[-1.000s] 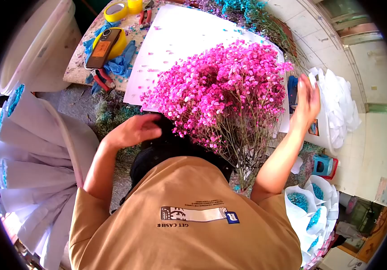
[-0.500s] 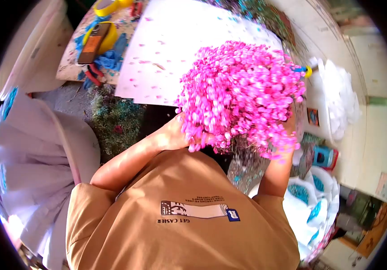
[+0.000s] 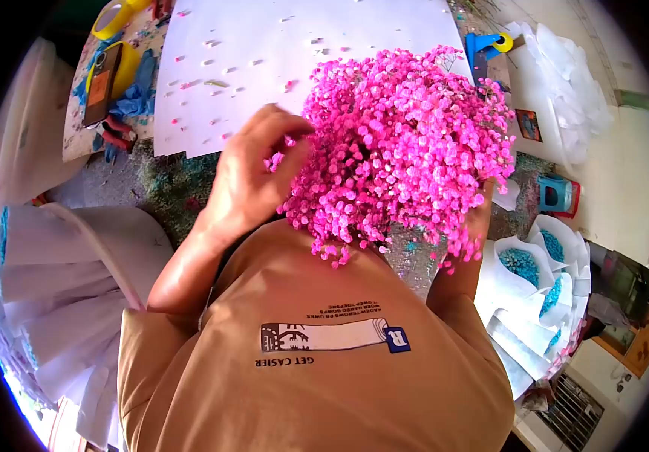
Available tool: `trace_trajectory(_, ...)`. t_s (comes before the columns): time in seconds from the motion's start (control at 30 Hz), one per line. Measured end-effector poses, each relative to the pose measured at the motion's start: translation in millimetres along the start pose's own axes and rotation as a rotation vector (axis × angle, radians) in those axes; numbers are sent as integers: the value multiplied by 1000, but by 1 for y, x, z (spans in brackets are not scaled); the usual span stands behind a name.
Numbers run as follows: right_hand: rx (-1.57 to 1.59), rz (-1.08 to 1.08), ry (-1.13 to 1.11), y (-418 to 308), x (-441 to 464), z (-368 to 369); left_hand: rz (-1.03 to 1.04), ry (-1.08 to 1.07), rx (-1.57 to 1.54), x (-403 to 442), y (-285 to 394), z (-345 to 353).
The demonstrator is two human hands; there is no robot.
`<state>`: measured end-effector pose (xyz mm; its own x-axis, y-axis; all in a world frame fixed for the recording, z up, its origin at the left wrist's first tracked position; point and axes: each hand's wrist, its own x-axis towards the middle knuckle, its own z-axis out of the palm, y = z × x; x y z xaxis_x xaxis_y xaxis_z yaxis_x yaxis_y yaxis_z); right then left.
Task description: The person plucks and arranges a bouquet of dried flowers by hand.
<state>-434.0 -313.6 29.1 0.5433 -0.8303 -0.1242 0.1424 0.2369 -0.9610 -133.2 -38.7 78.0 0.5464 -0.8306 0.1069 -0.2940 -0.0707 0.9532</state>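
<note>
- Your left hand (image 3: pixel 253 166) is half curled at the left of the bunch (image 3: pixel 407 143), blooms in its gap; whether pinched, I cannot tell.
- Your right hand (image 3: pixel 486 194) is mostly hidden behind blooms, grip unclear.
- You seem to be handling the bunch's head; that calls for light fingers.
- Dense, domed, bright pink, it overlaps the paper's (image 3: pixel 241 45) near right.

Before us, flat white paper sheet (image 3: pixel 249 38) on pale speckled table (image 3: pixel 76 139); between us and sheet, bushy pink flower bunch (image 3: pixel 407 143). Left of sheet, dark rectangular phone (image 3: pixel 101 89), red-handled metal pliers (image 3: pixel 119 133) nearer us. At our right, conical white-wrapped blue bouquets (image 3: pixel 519 267).
</note>
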Motion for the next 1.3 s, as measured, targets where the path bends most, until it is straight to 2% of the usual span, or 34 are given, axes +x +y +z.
trace_trajectory(0.03, 7, 8, 0, 2, -1, 0, 145, 9, -81, 1, 9, 6)
trace_trajectory(0.1, 13, 19, 4, 4, -2, -1, 241, -63, -88, 4, 17, 22)
trace_trajectory(0.17, 17, 22, 4, 5, 0, -1, 410, -93, 37, 11, 20, 35)
trace_trajectory(0.33, 35, 33, 11, 12, 1, -4, 406, -94, 167, 20, 22, 57)
trace_trajectory(0.57, 54, 51, 19, 18, 1, -7, 389, -110, 175, 19, 18, 57)
trace_trajectory(0.63, 60, 58, 22, 19, 0, -8, 311, -37, -38, 13, 23, 51)
trace_trajectory(0.67, 65, 60, 27, 21, 0, -9, 183, -80, -157, 7, 20, 49)
trace_trajectory(0.7, 66, 60, 32, 21, -1, -10, 182, -87, -158, 3, 22, 49)
trace_trajectory(0.77, 73, 67, 37, 23, -2, -11, 314, -185, -100, -3, 28, 47)
trace_trajectory(0.8, 79, 72, 39, 25, -3, -12, 454, -147, -21, -5, 26, 53)
trace_trajectory(0.83, 83, 74, 41, 26, -3, -11, 453, -150, -19, -6, 27, 56)
trace_trajectory(0.93, 100, 79, 50, 30, -2, -11, 498, -168, 268, -7, 26, 66)
trace_trajectory(1.03, 120, 84, 56, 33, 1, -12, 540, -178, 336, -5, 21, 68)
trace_trajectory(1.17, 139, 87, 59, 36, 2, -12, 545, -94, 140, -1, 19, 66)
trace_trajectory(1.23, 119, 84, 42, 35, 3, -9, -60, -192, -387, 5, 29, 56)
trace_trajectory(1.27, 100, 79, 24, 33, 3, -6, -183, -274, -501, 14, 34, 49)
trace_trajectory(1.3, 80, 75, 7, 31, 3, -4, -185, -283, -508, 21, 30, 48)
